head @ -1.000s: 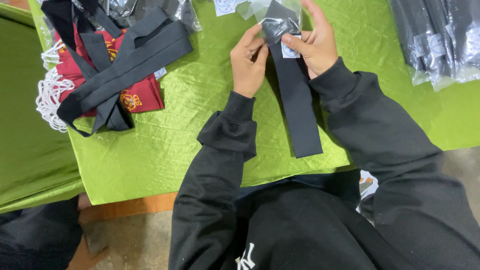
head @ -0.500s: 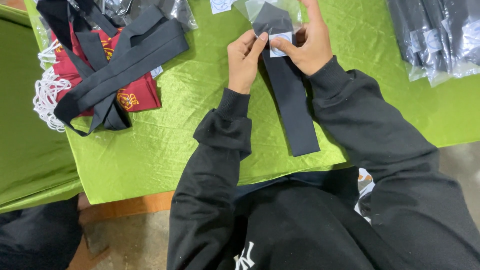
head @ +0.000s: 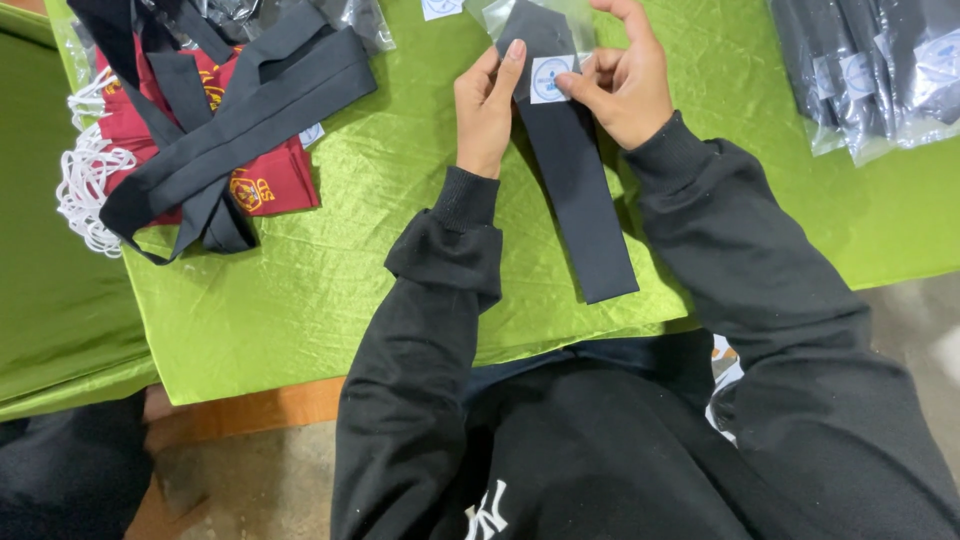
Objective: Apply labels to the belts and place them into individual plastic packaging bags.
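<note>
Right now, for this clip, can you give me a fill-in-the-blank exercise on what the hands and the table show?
1. The tie between the hands is ____ in colour.
2. The cloth covering the table is ____.
3. The right hand pinches a small ____ label on the tie.
4. The left hand rests against the tie's ____ edge, as seen in the picture.

Missing words: black; green; white; left

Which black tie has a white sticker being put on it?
The flat tie between both hands, right hand pinching the sticker. The loose ties at left lie untouched.
</note>
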